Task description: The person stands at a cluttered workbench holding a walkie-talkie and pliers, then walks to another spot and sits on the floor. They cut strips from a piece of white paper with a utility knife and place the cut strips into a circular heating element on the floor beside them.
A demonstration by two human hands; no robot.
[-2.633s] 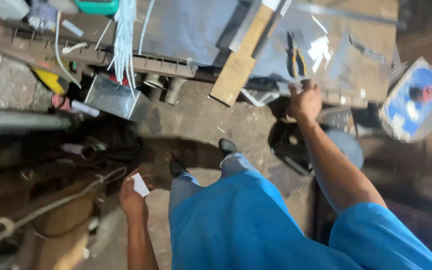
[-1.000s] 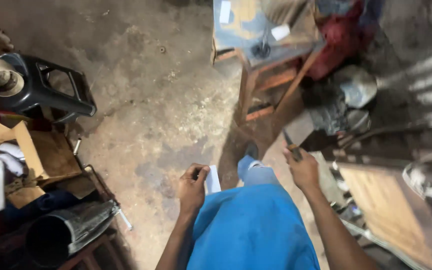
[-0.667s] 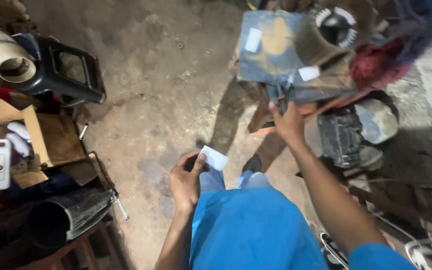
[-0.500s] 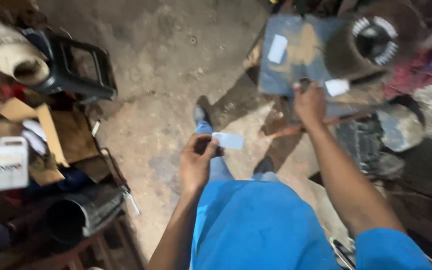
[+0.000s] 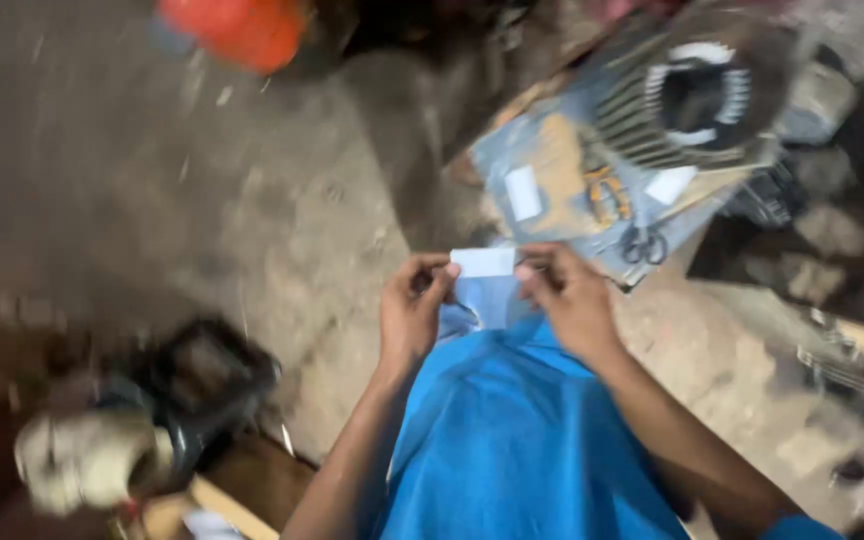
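A small white rectangular piece, like a slip of paper or tape, is held flat between both hands in front of my blue shirt. My left hand pinches its left end and my right hand pinches its right end. Just beyond the hands a blue and tan board lies on a low stand, with two similar white pieces stuck on it, orange-handled pliers and a pair of scissors. The picture is blurred by motion.
A round ribbed motor housing sits on the board's far end. A black plastic crate and a pale pipe end lie at the lower left. An orange container stands at the top. Scrap and a wooden board fill the right side.
My right hand has left the board and joined the left hand on the white piece. The view has swung, so the crate now sits at lower left.
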